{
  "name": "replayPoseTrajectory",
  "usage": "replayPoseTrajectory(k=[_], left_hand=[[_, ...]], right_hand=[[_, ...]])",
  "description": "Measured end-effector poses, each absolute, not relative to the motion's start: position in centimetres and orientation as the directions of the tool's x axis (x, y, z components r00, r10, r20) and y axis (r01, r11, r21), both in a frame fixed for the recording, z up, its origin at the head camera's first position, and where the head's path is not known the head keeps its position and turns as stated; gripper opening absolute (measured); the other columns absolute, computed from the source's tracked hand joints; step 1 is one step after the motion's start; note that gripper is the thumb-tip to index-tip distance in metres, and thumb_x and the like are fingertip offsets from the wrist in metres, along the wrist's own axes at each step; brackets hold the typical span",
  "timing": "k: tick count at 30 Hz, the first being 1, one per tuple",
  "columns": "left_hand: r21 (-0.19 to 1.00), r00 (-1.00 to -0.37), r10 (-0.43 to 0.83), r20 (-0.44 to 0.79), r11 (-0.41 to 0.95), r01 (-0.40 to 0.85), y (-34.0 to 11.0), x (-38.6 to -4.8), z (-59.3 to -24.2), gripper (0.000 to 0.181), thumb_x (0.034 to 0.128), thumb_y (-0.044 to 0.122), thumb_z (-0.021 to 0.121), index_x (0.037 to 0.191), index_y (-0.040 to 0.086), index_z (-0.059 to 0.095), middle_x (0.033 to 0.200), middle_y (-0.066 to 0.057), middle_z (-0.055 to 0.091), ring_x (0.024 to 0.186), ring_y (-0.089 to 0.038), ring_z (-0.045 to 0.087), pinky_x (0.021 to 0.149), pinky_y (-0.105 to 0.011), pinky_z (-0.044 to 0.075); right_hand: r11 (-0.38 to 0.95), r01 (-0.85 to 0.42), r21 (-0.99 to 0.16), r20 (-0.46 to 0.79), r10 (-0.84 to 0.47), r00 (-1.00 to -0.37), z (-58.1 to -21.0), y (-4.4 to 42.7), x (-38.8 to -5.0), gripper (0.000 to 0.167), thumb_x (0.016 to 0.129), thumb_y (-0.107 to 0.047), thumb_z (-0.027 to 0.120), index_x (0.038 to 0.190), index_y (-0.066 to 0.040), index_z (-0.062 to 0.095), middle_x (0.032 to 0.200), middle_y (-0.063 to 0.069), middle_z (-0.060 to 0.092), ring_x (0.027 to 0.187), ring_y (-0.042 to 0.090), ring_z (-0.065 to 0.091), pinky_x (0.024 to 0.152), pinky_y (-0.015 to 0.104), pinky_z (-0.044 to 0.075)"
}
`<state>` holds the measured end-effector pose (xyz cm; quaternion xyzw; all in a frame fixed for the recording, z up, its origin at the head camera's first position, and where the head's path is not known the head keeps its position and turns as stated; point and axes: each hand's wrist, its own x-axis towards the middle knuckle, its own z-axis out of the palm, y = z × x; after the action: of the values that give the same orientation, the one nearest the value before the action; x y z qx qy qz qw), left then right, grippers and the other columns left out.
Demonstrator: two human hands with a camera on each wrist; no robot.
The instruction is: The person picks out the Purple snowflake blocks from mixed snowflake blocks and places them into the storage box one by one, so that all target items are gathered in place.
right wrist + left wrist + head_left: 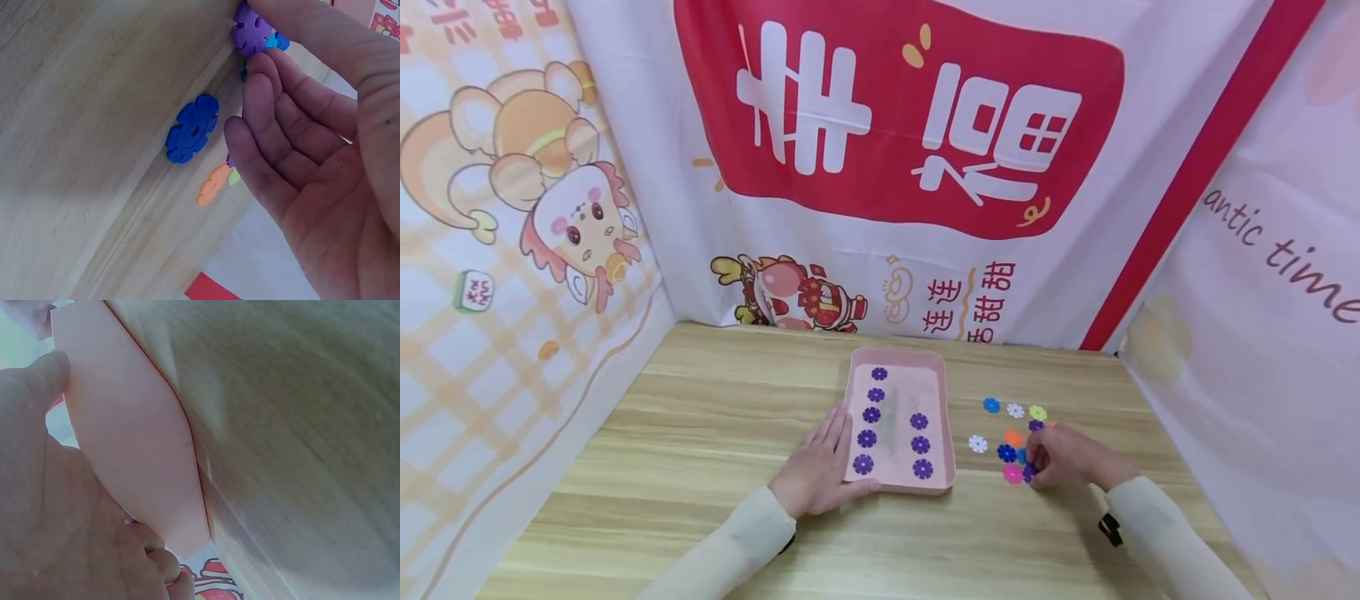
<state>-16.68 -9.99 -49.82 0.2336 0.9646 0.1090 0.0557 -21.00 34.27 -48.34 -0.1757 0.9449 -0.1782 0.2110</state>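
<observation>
A pink tray (901, 486) lies on the table, holding purple snowflake discs (871, 414) in a left column of several and a right column of three. My left hand (812, 479) rests against its near left corner, fingers straight along the left side and thumb along the near edge. To the right of the tray, my right hand (1067, 457) pinches a purple snowflake disc (251, 30) between thumb and forefinger. Around that hand lie loose discs: dark blue (1007, 453), pink (1012, 474), orange (1013, 437) and another purple one (1036, 425). Some are partly hidden by the fingers.
Farther back lie a blue disc (992, 405), a white disc (1016, 411) and a yellow-green disc (1037, 412); a second white disc (977, 444) is closer to the tray. Printed cloth (895, 117) hangs behind and on both sides of the wooden table (715, 417).
</observation>
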Motion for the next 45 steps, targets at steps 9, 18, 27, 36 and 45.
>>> replayPoseTrajectory(k=[9,18,27,36,45], left_hand=[[0.238,-0.885,0.462,-0.054,0.867,0.438,-10.1,-16.6,-49.9,0.117,0.0952,0.081,0.049,0.165,-0.007,0.018,0.176,-0.026,0.011,0.164,-0.043,0.014,0.135,-0.054,0.020],[0.238,-0.882,0.468,-0.059,0.864,0.443,-10.0,-16.5,-49.9,0.116,0.0963,0.080,0.049,0.165,-0.007,0.018,0.176,-0.026,0.009,0.165,-0.043,0.012,0.135,-0.054,0.019],[0.278,-0.877,0.479,-0.038,0.848,0.451,-10.2,-16.5,-50.1,0.116,0.0963,0.080,0.049,0.164,-0.010,0.019,0.175,-0.030,0.012,0.164,-0.046,0.015,0.135,-0.056,0.020],[0.234,-0.882,0.466,-0.076,0.868,0.438,-9.9,-16.5,-49.5,0.116,0.0955,0.080,0.050,0.165,-0.007,0.018,0.176,-0.026,0.010,0.165,-0.042,0.014,0.135,-0.053,0.020],[0.227,-0.887,0.456,-0.073,0.874,0.430,-10.0,-16.5,-49.6,0.118,0.0947,0.083,0.047,0.166,-0.006,0.019,0.176,-0.026,0.011,0.164,-0.043,0.014,0.135,-0.053,0.021]], right_hand=[[0.887,-0.259,-0.383,-0.364,-0.403,-0.840,-47.9,33.7,-21.1,0.022,0.081,-0.016,0.092,0.087,-0.018,0.071,0.084,-0.006,0.067,0.079,0.012,0.061,0.071,0.025,0.056],[0.846,-0.397,-0.356,-0.338,-0.513,-0.789,-46.1,33.5,-21.6,0.016,0.091,-0.014,0.084,0.081,-0.018,0.071,0.079,-0.009,0.065,0.071,0.007,0.056,0.065,0.021,0.051],[0.833,-0.449,-0.323,-0.292,-0.539,-0.790,-43.7,31.5,-24.0,0.011,0.097,-0.012,0.077,0.087,-0.015,0.076,0.079,-0.006,0.071,0.071,0.007,0.058,0.069,0.023,0.056],[0.842,-0.435,-0.320,-0.320,-0.528,-0.786,-41.8,27.9,-25.9,0.010,0.101,-0.013,0.072,0.092,-0.014,0.078,0.087,0.001,0.075,0.073,0.010,0.061,0.073,0.027,0.061],[0.816,-0.498,-0.294,-0.257,-0.570,-0.781,-41.0,24.1,-28.2,0.014,0.103,-0.011,0.068,0.093,-0.014,0.078,0.092,0.004,0.078,0.077,0.011,0.065,0.076,0.029,0.061]])
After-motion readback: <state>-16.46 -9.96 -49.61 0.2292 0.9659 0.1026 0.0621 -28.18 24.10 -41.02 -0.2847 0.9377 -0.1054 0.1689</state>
